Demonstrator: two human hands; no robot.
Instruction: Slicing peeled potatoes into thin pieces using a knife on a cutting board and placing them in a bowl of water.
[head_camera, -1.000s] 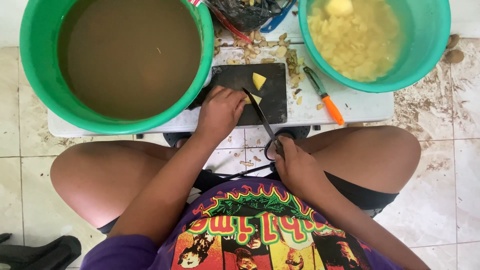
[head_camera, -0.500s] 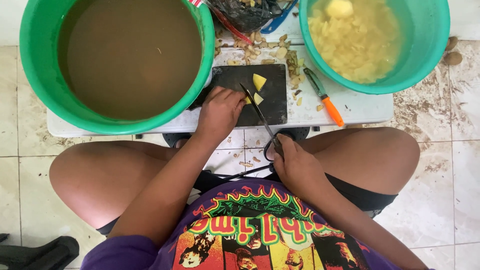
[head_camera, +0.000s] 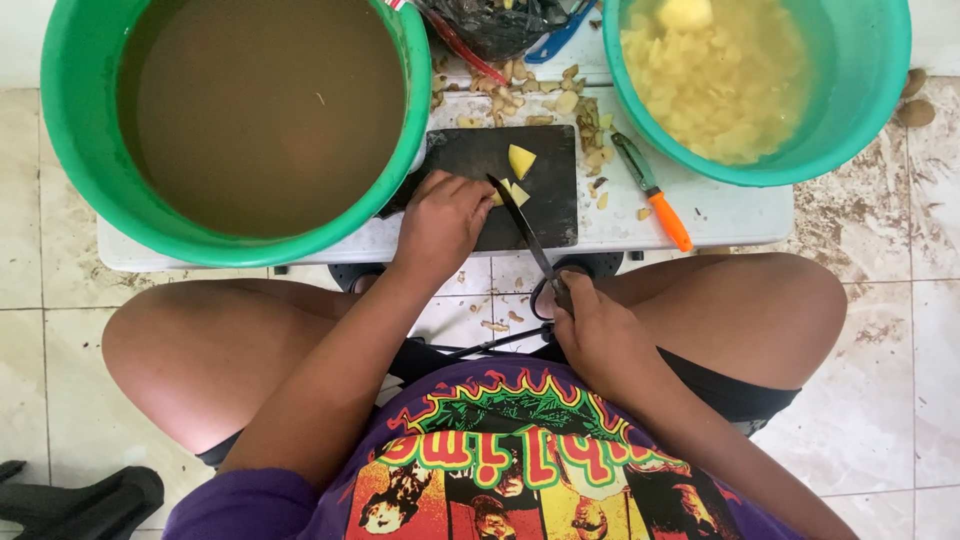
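Head view: we looked straight down over our knees at a low white desk (head_camera: 720, 215) standing on a stained tile floor (head_camera: 880, 250).
Left hand: our left hand (head_camera: 440, 220) lay curled over a yellow potato piece (head_camera: 510, 193) on the black cutting board (head_camera: 555, 205), fingertips bent down on it, seemingly to pin it against the blade.
Right hand: our right hand (head_camera: 595, 335) was clenched round the handle of a knife (head_camera: 525, 225), held back near our lap so the long blade reached forward across the board to the piece.
Potato: the piece being cut sat at the near left of the board, mostly hidden by the left hand; a second cut chunk (head_camera: 520, 160) lay apart from it, farther up the board.
Left tub: a green tub of murky brown water (head_camera: 265, 110) stood at the left, its rim overlapping the board's edge.
Right tub: a second green tub (head_camera: 860, 90) at the right held yellow cut pieces under water, close enough, we judged, for dropping slices in.
Peeler: an orange-handled peeler (head_camera: 655, 195) rested on the desk beside the board, within easy reach of the right hand.
Scraps: peelings (head_camera: 520, 100) were heaped behind the board, by a dark plastic bag (head_camera: 490, 25).
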